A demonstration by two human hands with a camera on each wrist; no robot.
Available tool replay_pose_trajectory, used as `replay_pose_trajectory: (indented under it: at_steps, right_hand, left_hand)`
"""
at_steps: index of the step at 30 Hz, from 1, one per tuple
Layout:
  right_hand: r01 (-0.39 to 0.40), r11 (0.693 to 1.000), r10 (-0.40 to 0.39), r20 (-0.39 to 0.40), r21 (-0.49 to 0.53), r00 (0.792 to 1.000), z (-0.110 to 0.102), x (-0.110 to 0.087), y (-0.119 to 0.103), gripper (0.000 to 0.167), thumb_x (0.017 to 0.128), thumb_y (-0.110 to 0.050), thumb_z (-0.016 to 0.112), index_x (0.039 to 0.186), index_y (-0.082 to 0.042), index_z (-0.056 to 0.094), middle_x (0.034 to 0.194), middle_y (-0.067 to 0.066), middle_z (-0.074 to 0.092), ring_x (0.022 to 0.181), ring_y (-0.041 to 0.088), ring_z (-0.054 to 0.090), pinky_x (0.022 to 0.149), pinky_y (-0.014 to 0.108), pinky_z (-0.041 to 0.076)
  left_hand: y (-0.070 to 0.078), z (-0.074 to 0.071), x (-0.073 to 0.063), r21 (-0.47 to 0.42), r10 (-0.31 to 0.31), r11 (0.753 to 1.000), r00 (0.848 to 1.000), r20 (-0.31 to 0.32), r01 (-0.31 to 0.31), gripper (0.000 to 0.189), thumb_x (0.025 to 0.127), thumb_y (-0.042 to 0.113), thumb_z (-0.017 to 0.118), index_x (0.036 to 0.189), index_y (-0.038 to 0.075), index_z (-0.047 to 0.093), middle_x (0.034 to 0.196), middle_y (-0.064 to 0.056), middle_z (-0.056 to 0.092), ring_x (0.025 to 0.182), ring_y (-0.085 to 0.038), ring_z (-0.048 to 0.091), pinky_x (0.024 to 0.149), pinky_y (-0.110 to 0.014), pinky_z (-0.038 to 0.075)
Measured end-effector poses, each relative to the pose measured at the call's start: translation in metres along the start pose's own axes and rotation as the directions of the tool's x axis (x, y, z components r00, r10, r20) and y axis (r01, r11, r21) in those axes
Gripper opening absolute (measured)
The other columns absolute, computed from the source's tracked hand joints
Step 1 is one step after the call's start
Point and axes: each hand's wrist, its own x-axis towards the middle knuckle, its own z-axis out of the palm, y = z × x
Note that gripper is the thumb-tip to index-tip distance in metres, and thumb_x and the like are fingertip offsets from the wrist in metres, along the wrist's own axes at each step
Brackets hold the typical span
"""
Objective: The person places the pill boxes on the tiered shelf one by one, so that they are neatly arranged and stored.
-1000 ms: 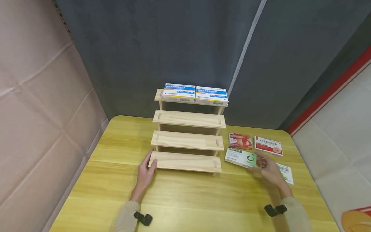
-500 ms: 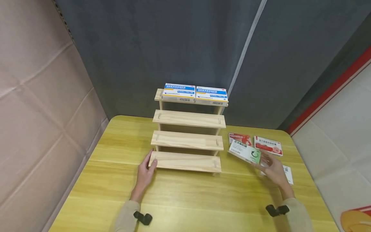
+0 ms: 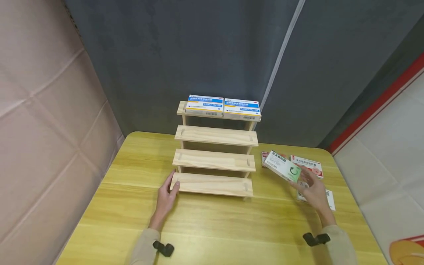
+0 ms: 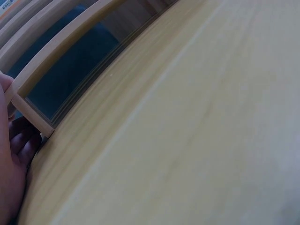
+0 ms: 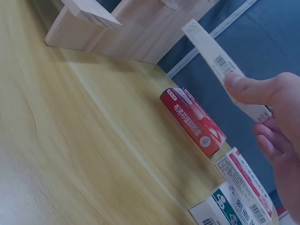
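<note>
A white and green medicine box (image 3: pixel 281 165) is pinched by its right end between the thumb and fingers of my right hand (image 3: pixel 314 193). In the right wrist view the thumb presses the narrow edge of this raised box (image 5: pixel 216 61), which is tilted above the table. At the left end of a four-tier wooden display rack (image 3: pixel 212 184), my left hand (image 3: pixel 165 198) grips the lowest shelf, thumb on top. The left wrist view shows its fingers (image 4: pixel 26 140) behind the rack's side panel. Two blue and white medicine boxes (image 3: pixel 204 105) lie side by side on the top tier.
On the table right of the rack lie a red medicine box (image 5: pixel 190 119), a white and red one (image 3: pixel 308 165) and a white one with a green band (image 5: pixel 229 206). Behind the table (image 3: pixel 212 232) hangs a dark grey curtain (image 3: pixel 172 48).
My right hand has lifted the white and green box off the table and tilted it, partly covering the red box in the head view. My left hand has stayed on the rack.
</note>
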Motion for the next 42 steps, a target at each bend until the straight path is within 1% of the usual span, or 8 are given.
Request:
replay_pose_trajectory:
  at_steps: [3,6,10,16,23,31,36,42]
  right_hand:
    - [-0.005,1.0,0.005,-0.053,0.0,0.999,0.001,0.0,-0.003,0.08,0.089,-0.028,0.08,0.155,-0.008,0.04,0.151,0.022,0.048,0.133,0.043,0.051,0.108,0.05,0.05]
    - [-0.015,1.0,0.017,-0.108,0.016,0.994,0.004,0.001,-0.005,0.079,0.088,-0.026,0.081,0.154,-0.008,0.041,0.152,0.02,0.049,0.133,0.04,0.052,0.112,0.032,0.05]
    - [-0.02,0.999,0.027,-0.167,0.042,0.986,0.007,0.001,-0.008,0.078,0.086,-0.022,0.083,0.152,-0.01,0.044,0.149,0.013,0.05,0.128,0.02,0.055,0.107,0.01,0.045]
    - [-0.002,0.997,0.02,-0.223,0.082,0.975,0.01,0.001,-0.012,0.076,0.084,-0.016,0.085,0.15,-0.013,0.049,0.147,0.011,0.053,0.115,-0.01,0.049,0.107,0.012,0.047]
    - [0.072,0.988,-0.033,-0.268,0.137,0.963,0.01,0.003,-0.017,0.073,0.081,-0.007,0.085,0.146,-0.011,0.053,0.139,0.008,0.058,0.113,-0.012,0.052,0.1,0.005,0.046]
    - [0.145,0.967,-0.076,-0.303,0.211,0.95,0.012,0.005,-0.025,0.073,0.077,0.007,0.084,0.143,-0.006,0.056,0.132,0.002,0.06,0.112,-0.01,0.056,0.099,0.004,0.047]
    - [0.194,0.952,-0.12,-0.294,0.238,0.948,0.012,0.007,-0.031,0.071,0.077,0.008,0.083,0.142,-0.005,0.056,0.135,0.011,0.063,0.112,-0.008,0.06,0.102,0.01,0.049]
    - [0.215,0.944,-0.149,-0.257,0.25,0.955,0.012,0.007,-0.043,0.071,0.08,0.006,0.081,0.145,-0.006,0.053,0.137,0.005,0.06,0.114,-0.007,0.059,0.106,0.01,0.046]
  left_hand:
    - [0.014,-0.002,-0.003,0.01,-0.001,1.0,1.0,0.016,0.001,0.054,0.104,0.008,0.055,0.153,-0.003,0.038,0.159,-0.023,0.037,0.114,-0.023,0.062,0.089,-0.007,0.052]
    - [0.017,-0.003,-0.003,0.001,-0.012,1.0,1.0,0.021,0.012,0.054,0.103,0.008,0.055,0.153,-0.003,0.038,0.159,-0.023,0.037,0.13,-0.035,0.055,0.096,-0.002,0.045]
    - [0.015,-0.003,-0.003,-0.008,-0.016,1.0,1.0,0.018,0.016,0.054,0.103,0.009,0.056,0.153,-0.002,0.038,0.16,-0.022,0.037,0.129,-0.037,0.055,0.097,-0.003,0.044]
    - [0.014,-0.003,-0.002,-0.013,-0.012,1.0,1.0,0.018,0.012,0.054,0.103,0.009,0.056,0.153,-0.002,0.038,0.16,-0.021,0.037,0.124,-0.034,0.058,0.093,-0.005,0.049]
    - [0.014,-0.003,-0.002,-0.023,0.01,1.0,1.0,0.02,-0.009,0.054,0.103,0.007,0.056,0.153,-0.005,0.038,0.159,-0.024,0.036,0.14,-0.04,0.046,0.103,-0.003,0.04]
    - [0.014,-0.003,-0.003,-0.016,0.01,1.0,1.0,0.018,-0.01,0.054,0.103,0.008,0.056,0.153,-0.004,0.038,0.159,-0.023,0.038,0.132,-0.039,0.053,0.1,-0.003,0.043]
    - [0.013,-0.003,-0.002,-0.007,0.02,1.0,1.0,0.018,-0.02,0.054,0.104,0.009,0.055,0.152,-0.005,0.038,0.159,-0.023,0.038,0.145,-0.038,0.041,0.111,-0.007,0.032]
    - [0.013,-0.003,-0.003,0.006,0.027,1.0,1.0,0.015,-0.027,0.053,0.104,0.008,0.055,0.152,-0.005,0.038,0.158,-0.024,0.038,0.148,-0.038,0.035,0.111,-0.008,0.029]
